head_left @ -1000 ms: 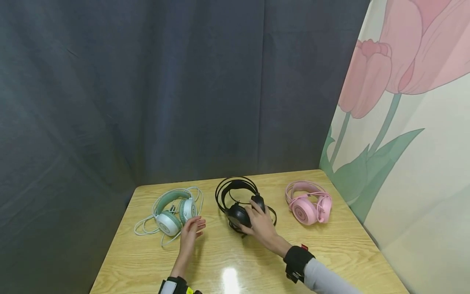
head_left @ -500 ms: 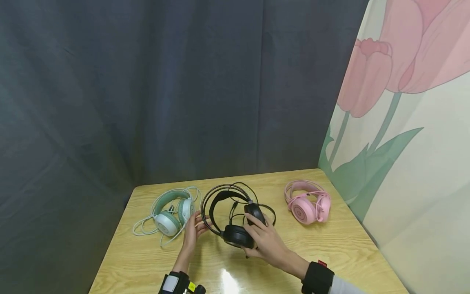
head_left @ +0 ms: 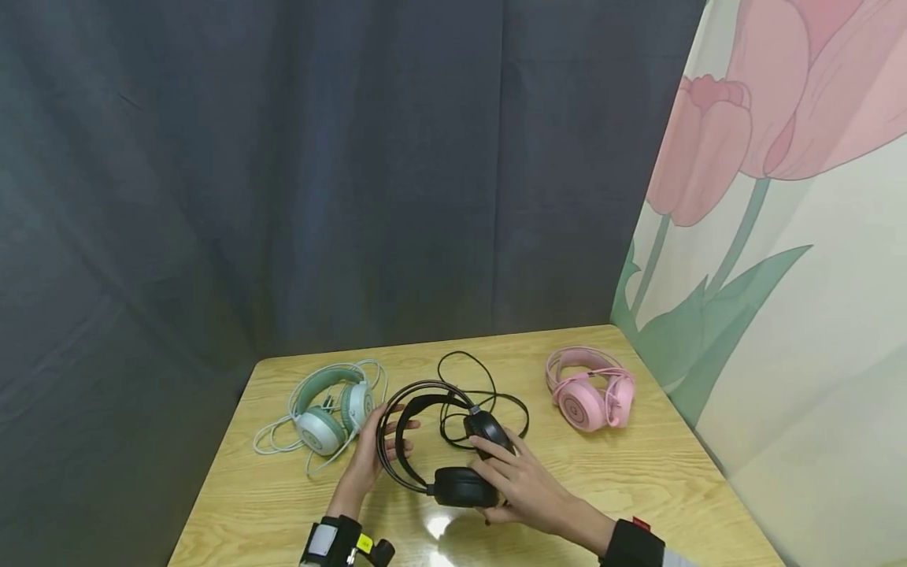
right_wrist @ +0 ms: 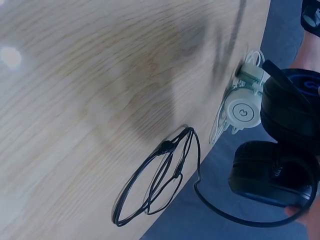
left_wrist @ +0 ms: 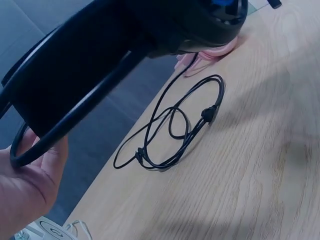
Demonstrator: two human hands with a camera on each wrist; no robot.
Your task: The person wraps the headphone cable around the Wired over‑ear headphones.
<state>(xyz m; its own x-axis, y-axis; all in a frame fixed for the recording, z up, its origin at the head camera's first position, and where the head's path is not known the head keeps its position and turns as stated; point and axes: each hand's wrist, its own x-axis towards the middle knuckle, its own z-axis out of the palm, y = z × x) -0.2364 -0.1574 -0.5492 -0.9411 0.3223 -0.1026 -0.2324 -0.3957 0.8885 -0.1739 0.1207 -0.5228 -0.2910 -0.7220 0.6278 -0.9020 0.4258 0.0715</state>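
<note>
- Black headphones (head_left: pixel 464 487) are held above table (head_left: pixel 680 480), btwn mint-white headphones (head_left: pixel 319 431) and pink headphones (head_left: pixel 584 405).
- R hand (head_left: pixel 527 484): fingers pinch the ear cups (head_left: pixel 487 428). L hand (head_left: pixel 364 457): fingers rather straight, spread behind headband (head_left: pixel 432 400), touching it.
- Risk, prob.: black cable (left_wrist: pixel 208 114) lies looped on table; if it snags, it may pull the cups from R fingers. L hand, just beside mint-white headphones, could bump them.
- Writing: white ear cup (right_wrist: pixel 243 112) has round logo w/ curved mark, no brand readable; red tag (head_left: pixel 641 523) at R wristband (head_left: pixel 631 545), text too small.
</note>
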